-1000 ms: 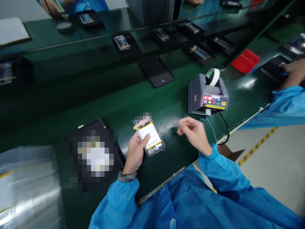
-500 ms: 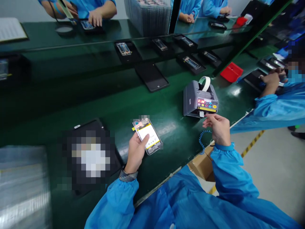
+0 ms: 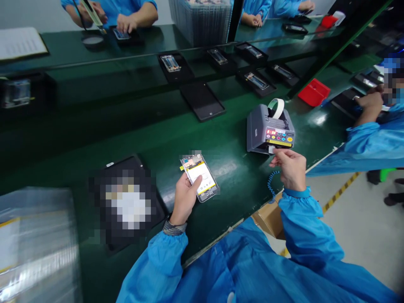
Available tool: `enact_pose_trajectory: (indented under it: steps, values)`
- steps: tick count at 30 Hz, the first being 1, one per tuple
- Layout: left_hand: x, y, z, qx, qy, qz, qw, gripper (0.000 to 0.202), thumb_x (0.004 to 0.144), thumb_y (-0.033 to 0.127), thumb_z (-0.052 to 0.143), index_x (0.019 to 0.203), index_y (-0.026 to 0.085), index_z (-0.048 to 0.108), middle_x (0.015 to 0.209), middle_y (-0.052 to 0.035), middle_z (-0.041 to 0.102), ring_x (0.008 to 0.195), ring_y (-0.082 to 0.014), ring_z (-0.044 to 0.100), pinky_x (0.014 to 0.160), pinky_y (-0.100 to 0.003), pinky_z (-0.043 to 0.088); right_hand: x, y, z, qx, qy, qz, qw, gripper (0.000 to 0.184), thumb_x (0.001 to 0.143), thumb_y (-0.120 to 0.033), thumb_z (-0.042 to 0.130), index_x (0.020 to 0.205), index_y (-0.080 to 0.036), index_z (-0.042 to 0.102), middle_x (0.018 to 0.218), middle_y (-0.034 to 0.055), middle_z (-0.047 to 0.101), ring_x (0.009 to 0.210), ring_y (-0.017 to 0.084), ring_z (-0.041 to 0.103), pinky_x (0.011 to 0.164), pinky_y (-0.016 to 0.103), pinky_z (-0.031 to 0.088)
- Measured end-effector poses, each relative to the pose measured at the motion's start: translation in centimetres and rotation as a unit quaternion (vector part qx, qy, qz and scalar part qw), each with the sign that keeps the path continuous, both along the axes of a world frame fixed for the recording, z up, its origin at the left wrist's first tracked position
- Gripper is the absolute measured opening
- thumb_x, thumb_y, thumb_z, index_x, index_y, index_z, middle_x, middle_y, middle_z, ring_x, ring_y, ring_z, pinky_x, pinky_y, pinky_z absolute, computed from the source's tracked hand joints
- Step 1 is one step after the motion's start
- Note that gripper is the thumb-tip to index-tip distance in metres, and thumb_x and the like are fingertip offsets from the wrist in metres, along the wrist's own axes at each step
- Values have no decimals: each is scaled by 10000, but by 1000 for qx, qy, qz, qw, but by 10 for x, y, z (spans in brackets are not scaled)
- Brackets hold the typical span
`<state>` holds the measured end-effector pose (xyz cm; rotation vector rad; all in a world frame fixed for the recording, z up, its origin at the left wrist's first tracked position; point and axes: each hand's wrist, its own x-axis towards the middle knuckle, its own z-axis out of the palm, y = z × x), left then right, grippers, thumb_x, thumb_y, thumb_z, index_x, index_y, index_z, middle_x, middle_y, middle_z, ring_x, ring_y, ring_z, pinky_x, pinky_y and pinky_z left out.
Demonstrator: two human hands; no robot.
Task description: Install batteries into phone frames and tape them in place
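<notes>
My left hand (image 3: 185,198) grips an opened phone (image 3: 202,179) along its lower left side, the thumb lying across the white battery. Circuit parts show at the phone's upper end, and a small yellow tab sticks out at its left edge. On the right, my right hand (image 3: 291,167) pinches a short piece of pale tape (image 3: 271,150) at the front slot of a grey tape dispenser (image 3: 268,128). A roll of white tape (image 3: 278,108) sits upright in the dispenser, whose panel has a lit display and coloured buttons.
A black tray (image 3: 132,235) with a blurred-out item lies left of the phone. Beyond is another black tray (image 3: 203,101). Several trays with phone parts line the back. A red bin (image 3: 314,92) stands right of the dispenser. A co-worker's hand (image 3: 369,107) works at far right.
The whole view has shifted slightly, moving things a little to the right. My left hand keeps its hold on the phone, and my right fingers stay at the tape in the dispenser's slot.
</notes>
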<state>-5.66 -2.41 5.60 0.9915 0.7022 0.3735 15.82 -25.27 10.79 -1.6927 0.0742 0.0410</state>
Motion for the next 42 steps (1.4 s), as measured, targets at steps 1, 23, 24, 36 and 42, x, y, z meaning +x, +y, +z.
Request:
enact_pose_trajectory:
  steps: [1,23,24,36,42]
  values:
    - [0,0,0,1,-2,-2,1000,609,700,410,906,1185,142,654,1262,-155,723,1080,-286,726,936,-401,584,-1,0,0,5,-2,-5,1000,209,620,-301,834,678,-156,695,509,17,589,404,133,531,415,264,485]
    - [2,-4,-3,19,-39,15,999,544,755,394,861,1188,161,627,1252,-128,728,1105,-298,711,934,-389,580,-127,83,-30,-47,107,359,926,391,765,-523,808,808,-154,685,497,-23,558,416,98,462,436,233,372]
    - [2,-4,-4,18,-39,14,999,542,757,393,859,1188,159,625,1253,-130,727,1106,-301,710,931,-389,580,-127,84,-32,-48,104,357,927,388,769,-519,806,808,-153,684,496,-24,555,418,97,460,438,231,366]
    - [3,-5,-3,22,-42,25,999,523,769,377,844,1189,160,618,1286,-148,706,1186,-325,675,982,-422,559,-130,85,-37,-56,89,348,931,372,777,-515,801,817,-163,687,522,-24,557,441,105,481,448,234,387]
    - [3,-5,-3,22,-39,31,999,495,779,346,830,1183,156,614,1289,-150,702,1198,-334,668,994,-441,552,-131,85,-39,-54,80,351,931,381,784,-529,791,814,-168,672,524,-22,556,441,108,473,449,241,376]
